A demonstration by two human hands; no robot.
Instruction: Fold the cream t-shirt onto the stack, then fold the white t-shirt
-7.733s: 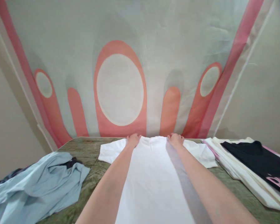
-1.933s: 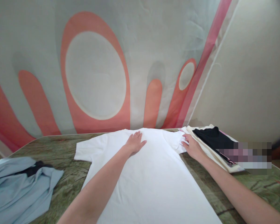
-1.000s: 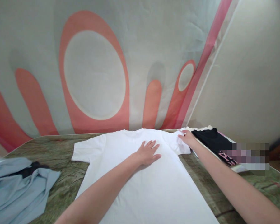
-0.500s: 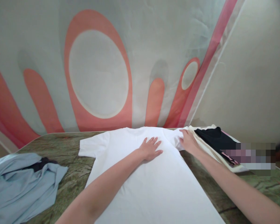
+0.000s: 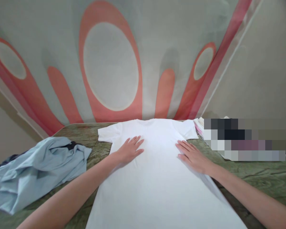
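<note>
A white T-shirt lies spread flat on the wood-patterned table, its neck end at the far edge and both short sleeves out to the sides. My left hand rests flat on the left chest area of the shirt, fingers spread. On the right side of the shirt, my right hand lies palm down with its fingers stretched out. Neither hand grips the cloth. The shirt's lower end runs out of view at the bottom.
A crumpled light blue garment with dark cloth by it lies on the left of the table. At the right sits a pile of clothes, mostly blurred out. Behind the table hangs a grey sheet with coral shapes.
My right hand has let go of the right sleeve and come down onto the shirt's right side. My left hand has shifted left across the chest. The camera view has also moved.
</note>
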